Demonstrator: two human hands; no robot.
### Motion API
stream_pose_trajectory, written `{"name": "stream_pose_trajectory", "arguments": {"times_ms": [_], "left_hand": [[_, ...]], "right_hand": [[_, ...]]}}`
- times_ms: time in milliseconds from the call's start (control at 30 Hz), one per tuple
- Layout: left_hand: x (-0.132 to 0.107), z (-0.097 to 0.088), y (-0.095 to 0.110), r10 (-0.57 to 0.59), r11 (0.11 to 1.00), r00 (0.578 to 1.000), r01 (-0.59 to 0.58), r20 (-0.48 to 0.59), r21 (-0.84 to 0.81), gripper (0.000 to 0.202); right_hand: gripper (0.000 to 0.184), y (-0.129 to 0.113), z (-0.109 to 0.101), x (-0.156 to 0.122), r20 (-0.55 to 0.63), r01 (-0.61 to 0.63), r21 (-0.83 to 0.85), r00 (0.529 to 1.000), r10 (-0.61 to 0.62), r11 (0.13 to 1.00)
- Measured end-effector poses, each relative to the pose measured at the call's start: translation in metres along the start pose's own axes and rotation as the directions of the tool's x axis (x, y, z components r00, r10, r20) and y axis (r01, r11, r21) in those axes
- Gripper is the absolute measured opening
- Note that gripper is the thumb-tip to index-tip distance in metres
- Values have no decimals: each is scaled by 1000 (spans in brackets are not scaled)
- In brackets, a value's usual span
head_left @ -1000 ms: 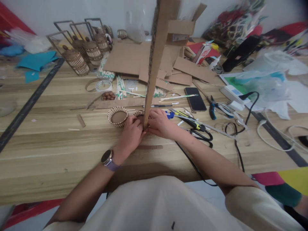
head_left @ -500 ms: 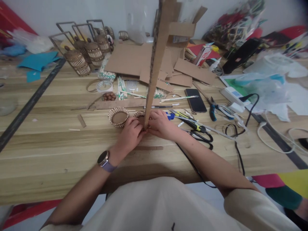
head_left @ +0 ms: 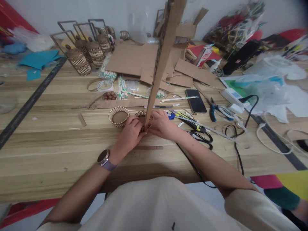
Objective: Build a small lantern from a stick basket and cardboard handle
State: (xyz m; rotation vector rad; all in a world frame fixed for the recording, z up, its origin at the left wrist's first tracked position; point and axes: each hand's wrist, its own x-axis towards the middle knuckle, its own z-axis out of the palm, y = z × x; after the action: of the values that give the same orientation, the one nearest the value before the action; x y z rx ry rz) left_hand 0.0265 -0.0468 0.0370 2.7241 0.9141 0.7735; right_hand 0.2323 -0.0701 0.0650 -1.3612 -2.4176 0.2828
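Note:
My left hand [head_left: 131, 131] and my right hand [head_left: 162, 124] are closed close together at the table's front middle. Between them a long cardboard strip [head_left: 160, 67] rises, leaning to the right, its lower end at my fingertips. My left fingers wrap the near left side of a small round striped basket [head_left: 140, 113], which the hands and strip partly cover. My right fingers press the strip's lower end against the basket's side. A second striped basket [head_left: 118, 116] with a brown bottom stands just left of my left hand. The exact contact under the fingers is hidden.
Scissors [head_left: 201, 138], a yellow-black utility knife [head_left: 192, 123], pliers [head_left: 212, 110] and a phone [head_left: 196, 101] lie to the right. Behind are cardboard sheets [head_left: 131, 59], a tape roll [head_left: 105, 85], brown beads [head_left: 109, 96] and several handled striped baskets [head_left: 78, 62].
The strip's upper part has swung to the right and leans more. Both hands stay at nearly the same place, closed around its lower end and the basket.

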Motion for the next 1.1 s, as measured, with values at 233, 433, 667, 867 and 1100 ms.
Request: {"name": "stream_pose_trajectory", "arguments": {"times_ms": [233,433,667,867,1100], "left_hand": [[0,2,2,9,994,999,-13,39,107,15],[1,5,1,-9,991,998,0,67,133,16],[1,6,3,-30,988,996,17,84,156,18],[-5,-15,6,22,984,999,-15,-36,177,26],[-23,-50,-28,-246,902,964,267,-104,340,15]], "right_hand": [[10,3,3,-1,-10,12,17,1000,-12,1000],[9,4,6,-1,-30,40,26,999,-39,999],[8,3,11,-1,-62,11,33,998,-9,999],[14,5,5,-3,-15,3,54,1000,-2,999],[13,5,3,-4,-24,35,37,999,-35,999]]}}
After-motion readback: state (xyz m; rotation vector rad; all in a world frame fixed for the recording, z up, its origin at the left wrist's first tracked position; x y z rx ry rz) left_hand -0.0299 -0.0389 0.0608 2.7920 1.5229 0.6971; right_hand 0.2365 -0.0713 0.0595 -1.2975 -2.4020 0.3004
